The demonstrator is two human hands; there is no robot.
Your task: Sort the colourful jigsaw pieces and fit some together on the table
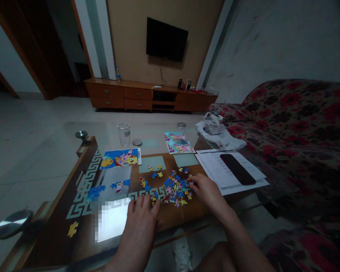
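Note:
A loose heap of small jigsaw puzzle pieces [174, 189], blue, yellow and pink, lies on the glass-topped table. At the heap's right edge is my right hand [206, 190], its thumb and fingertips pinched together on a puzzle piece [190, 183] that is mostly hidden. My left hand [143, 213] rests palm down left of the heap, fingers apart, holding nothing. Beyond it lies a picture card [121, 158] with cartoon figures. Another colourful card [180, 142] is farther back. A few joined pieces [119, 186] show on the left, and one yellow piece [72, 229] sits alone.
Two clear glass jars [124, 135] [181, 127] and a round lid [137, 142] stand toward the back. To the right are papers [215, 170] with a black phone [238, 169] on top, a white plastic bag [219, 136] and a flowered sofa [294, 113].

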